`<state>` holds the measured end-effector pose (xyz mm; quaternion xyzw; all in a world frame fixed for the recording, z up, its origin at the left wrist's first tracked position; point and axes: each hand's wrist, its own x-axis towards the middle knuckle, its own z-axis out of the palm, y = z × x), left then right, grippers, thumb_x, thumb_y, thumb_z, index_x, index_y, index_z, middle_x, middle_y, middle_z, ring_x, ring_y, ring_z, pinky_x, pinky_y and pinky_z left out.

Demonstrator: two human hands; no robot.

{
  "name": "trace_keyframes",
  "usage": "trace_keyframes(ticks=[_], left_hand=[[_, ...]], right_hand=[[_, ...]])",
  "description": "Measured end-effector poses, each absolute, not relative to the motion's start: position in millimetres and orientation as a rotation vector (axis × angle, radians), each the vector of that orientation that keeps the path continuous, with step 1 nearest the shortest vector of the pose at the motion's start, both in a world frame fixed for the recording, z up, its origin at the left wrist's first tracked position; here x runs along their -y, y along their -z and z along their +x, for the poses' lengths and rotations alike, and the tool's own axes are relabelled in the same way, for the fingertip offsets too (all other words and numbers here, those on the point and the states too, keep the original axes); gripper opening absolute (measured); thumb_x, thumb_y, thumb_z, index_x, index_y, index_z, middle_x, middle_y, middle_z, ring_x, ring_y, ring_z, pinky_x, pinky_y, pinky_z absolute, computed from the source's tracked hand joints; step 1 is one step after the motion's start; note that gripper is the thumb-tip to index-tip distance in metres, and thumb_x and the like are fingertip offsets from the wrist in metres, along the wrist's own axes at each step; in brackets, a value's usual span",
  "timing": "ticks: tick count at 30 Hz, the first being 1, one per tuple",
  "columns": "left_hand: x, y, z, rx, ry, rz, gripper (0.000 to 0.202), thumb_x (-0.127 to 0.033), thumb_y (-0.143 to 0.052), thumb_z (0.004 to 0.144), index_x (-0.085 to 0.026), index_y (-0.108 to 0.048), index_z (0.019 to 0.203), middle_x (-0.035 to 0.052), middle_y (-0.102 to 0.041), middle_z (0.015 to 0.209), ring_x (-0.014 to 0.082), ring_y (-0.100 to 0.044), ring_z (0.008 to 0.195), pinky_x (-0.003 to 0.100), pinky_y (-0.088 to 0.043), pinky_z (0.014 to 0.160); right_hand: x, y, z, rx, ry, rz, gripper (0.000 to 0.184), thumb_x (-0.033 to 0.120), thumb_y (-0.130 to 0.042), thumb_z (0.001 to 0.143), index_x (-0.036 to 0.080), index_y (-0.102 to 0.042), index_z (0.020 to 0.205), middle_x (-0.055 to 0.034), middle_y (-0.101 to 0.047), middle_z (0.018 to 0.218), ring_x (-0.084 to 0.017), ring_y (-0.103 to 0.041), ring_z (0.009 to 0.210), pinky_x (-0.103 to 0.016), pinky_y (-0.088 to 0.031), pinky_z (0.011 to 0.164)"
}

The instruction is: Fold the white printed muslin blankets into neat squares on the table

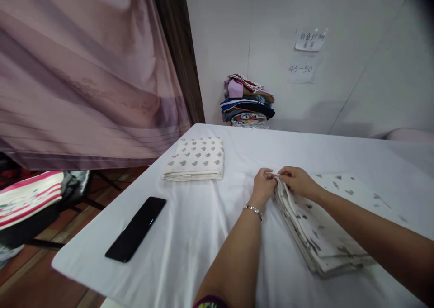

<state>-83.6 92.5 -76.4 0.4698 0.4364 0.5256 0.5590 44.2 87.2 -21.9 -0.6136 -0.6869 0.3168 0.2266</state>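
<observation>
A white cloth (330, 235) with a small plant-like print lies folded in layers on the right of the table. My left hand (263, 185), a bracelet at its wrist, pinches the cloth's far left corner. Close beside it, my right hand (300, 181) grips the same corner edge with thumb and fingers, its forearm crossing above the cloth. The corner is raised slightly off the table between both hands. Left of my hands sits another folded white cloth (196, 156) with grey and a few coloured prints, touched by neither hand.
A black phone (136, 229) lies on the white-covered table (190, 235) at the left. Stacked folded fabrics (249, 100) stand behind the far edge, against the wall. A pink curtain (84, 73) hangs at left, above a chair holding a red-striped cloth (32, 197).
</observation>
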Motion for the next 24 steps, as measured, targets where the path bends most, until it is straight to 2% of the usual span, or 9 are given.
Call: trace_keyframes(ticks=[2, 6, 12, 14, 19, 24], left_hand=[[-93, 78, -85, -1.003, -1.222, 1.205, 0.041, -0.007, -0.058, 0.067, -0.016, -0.060, 0.107, 0.0039, -0.067, 0.087, 0.0117, -0.060, 0.074, 0.023, -0.048, 0.068], [-93, 78, -86, -1.106, -1.192, 1.411, 0.024, -0.009, -0.053, 0.071, -0.017, -0.069, 0.088, 0.0049, -0.066, 0.093, 0.0143, -0.059, 0.085, 0.026, -0.046, 0.079], [-93, 79, -85, -1.214, -1.190, 1.358, 0.027, -0.004, -0.050, 0.070, -0.016, -0.068, 0.086, 0.0050, -0.067, 0.090, 0.0146, -0.059, 0.086, 0.026, -0.046, 0.080], [-93, 80, -84, -1.234, -1.190, 1.358, 0.027, -0.005, -0.050, 0.069, -0.016, -0.068, 0.085, 0.0049, -0.067, 0.090, 0.0146, -0.059, 0.085, 0.026, -0.045, 0.081], [-93, 82, -85, -1.266, -1.187, 1.351, 0.024, -0.009, -0.051, 0.070, -0.017, -0.068, 0.085, 0.0041, -0.068, 0.086, 0.0138, -0.059, 0.081, 0.025, -0.046, 0.076], [-93, 83, -85, -1.190, -1.131, 1.286, 0.023, -0.011, -0.052, 0.070, -0.016, -0.067, 0.086, 0.0015, -0.067, 0.078, 0.0109, -0.058, 0.069, 0.021, -0.045, 0.063]], right_hand=[[-87, 27, 47, 1.797, -1.046, -1.622, 0.022, 0.031, -0.046, 0.076, 0.017, -0.058, 0.088, 0.0007, -0.057, 0.063, -0.012, -0.049, 0.051, -0.023, -0.040, 0.049], [-80, 33, 52, 1.725, -1.139, -1.485, 0.029, 0.030, -0.050, 0.073, 0.017, -0.056, 0.098, 0.0025, -0.054, 0.066, -0.011, -0.048, 0.053, -0.024, -0.041, 0.052], [-27, 27, 57, 2.044, -0.797, -1.670, 0.028, 0.040, -0.047, 0.080, 0.022, -0.055, 0.098, 0.0016, -0.056, 0.068, -0.014, -0.050, 0.060, -0.026, -0.037, 0.056], [-7, 25, 57, 2.145, -0.716, -1.743, 0.029, 0.044, -0.047, 0.080, 0.022, -0.054, 0.099, -0.0003, -0.058, 0.074, -0.015, -0.051, 0.063, -0.027, -0.036, 0.058], [23, 25, 58, 2.207, -0.576, -1.863, 0.031, 0.042, -0.048, 0.080, 0.021, -0.052, 0.103, -0.0056, -0.060, 0.092, -0.018, -0.054, 0.076, -0.027, -0.036, 0.063], [29, 28, 60, 2.211, -0.636, -1.876, 0.023, 0.041, -0.043, 0.082, 0.022, -0.053, 0.091, -0.0027, -0.060, 0.080, -0.017, -0.053, 0.067, -0.025, -0.033, 0.057]])
